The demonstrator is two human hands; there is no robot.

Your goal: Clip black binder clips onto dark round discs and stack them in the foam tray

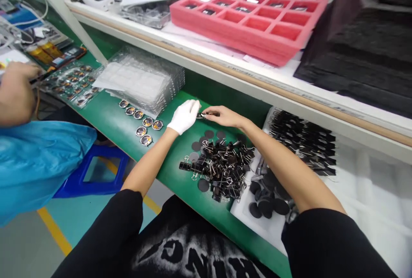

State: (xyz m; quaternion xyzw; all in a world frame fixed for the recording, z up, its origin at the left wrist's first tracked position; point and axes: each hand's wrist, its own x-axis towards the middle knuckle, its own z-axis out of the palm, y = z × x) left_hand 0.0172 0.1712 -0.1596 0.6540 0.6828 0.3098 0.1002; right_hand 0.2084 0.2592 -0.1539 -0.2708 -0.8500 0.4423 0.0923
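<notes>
My left hand (184,117), in a white glove, and my bare right hand (224,116) meet above the green bench top. Both have their fingers closed around a small dark piece with a shiny edge (201,115); the fingers cover most of it, and I cannot make out its kind. A heap of black binder clips (227,166) lies just below my hands. Flat dark discs (209,134) are scattered around that heap. To the left of my gloved hand sit several round watch-like parts (147,122) with metal rims.
Stacked clear plastic trays (138,80) stand behind my left hand. A white tray (240,209) at right bears binder clips and dark discs. Overhead, a shelf edge (225,71) crosses, carrying a red foam tray (273,46). A co-worker's hand (17,91) is at far left.
</notes>
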